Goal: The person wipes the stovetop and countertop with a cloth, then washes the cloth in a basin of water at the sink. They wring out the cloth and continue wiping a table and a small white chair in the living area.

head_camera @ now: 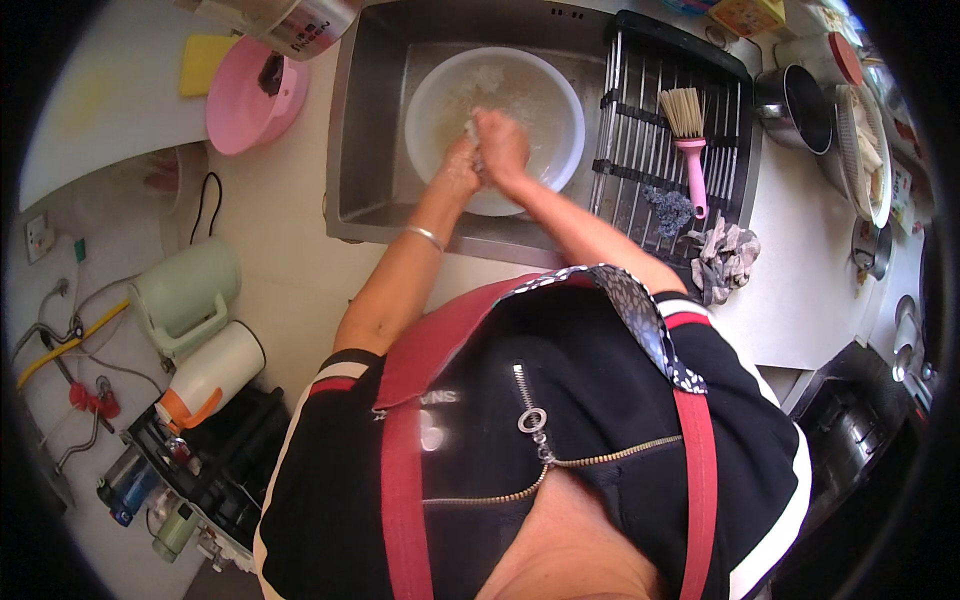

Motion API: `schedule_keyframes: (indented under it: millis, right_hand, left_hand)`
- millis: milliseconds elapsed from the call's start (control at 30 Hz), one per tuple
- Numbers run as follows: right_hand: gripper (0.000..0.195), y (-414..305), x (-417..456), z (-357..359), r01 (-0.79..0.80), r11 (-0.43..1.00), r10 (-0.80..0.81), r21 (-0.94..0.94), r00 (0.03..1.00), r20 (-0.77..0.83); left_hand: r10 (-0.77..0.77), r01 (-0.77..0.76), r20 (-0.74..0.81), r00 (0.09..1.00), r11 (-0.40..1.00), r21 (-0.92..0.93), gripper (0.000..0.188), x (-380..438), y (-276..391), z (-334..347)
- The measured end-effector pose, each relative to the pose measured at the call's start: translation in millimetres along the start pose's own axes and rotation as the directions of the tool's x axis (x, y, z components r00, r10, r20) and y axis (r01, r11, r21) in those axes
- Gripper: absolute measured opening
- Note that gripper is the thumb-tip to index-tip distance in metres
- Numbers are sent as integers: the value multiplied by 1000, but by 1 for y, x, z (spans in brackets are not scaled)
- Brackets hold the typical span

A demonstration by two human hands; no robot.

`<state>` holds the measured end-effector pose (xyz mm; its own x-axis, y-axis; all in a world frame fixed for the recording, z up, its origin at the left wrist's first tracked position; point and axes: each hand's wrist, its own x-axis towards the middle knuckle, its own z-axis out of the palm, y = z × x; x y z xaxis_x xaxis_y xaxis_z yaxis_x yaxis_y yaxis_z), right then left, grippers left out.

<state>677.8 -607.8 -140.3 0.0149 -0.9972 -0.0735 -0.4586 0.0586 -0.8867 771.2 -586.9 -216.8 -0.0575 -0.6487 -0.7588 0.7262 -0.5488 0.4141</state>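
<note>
A white plastic basin [568, 120] of cloudy, pale water stands in the stainless steel sink [375, 150]. Over this water my left hand [459, 161] and my right hand [504, 144] press together. Between them, some pale wet material [472, 133] shows at the fingers; what it is I cannot tell, as the hands cover most of it. My right hand is curled over it from the right side, and my left hand holds it from the left. More pale, lumpy stuff [489, 77] shows in the water beyond my hands.
A roll-up drying rack [630, 135] covers the sink's right part, bearing a pink-handled brush [696, 172], a scouring pad [669, 210] and a crumpled cloth [724, 259]. Right of it stands a metal pot [795, 109]. Leftward are a pink bowl [244, 105] and two jugs [191, 292].
</note>
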Motion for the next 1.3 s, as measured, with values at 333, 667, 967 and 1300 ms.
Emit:
schedule_keyframes:
  millis: [333, 667, 967, 1300]
  right_hand:
    - [39, -2, -13, 6, -72, 995, 80, -67, 989, 122]
    - [38, 47, 49, -5, -198, 979, 206, -58, 953, 220]
    - [29, 51, -1, 31, -237, 970, 205, 55, 918, 341]
    - [21, 8, 8, 17, 66, 997, -68, 26, 993, 94]
  left_hand:
    - [-38, 36, -181, 983, 999, -11, 24, -35, 7, 58]
    - [62, -68, -149, 987, 997, -35, 21, -20, 13, 37]
    - [-224, 226, -160, 961, 974, -1, 51, -20, 15, 15]
    - [52, -52, 15, 999, 999, 3, 35, 3, -5, 8]
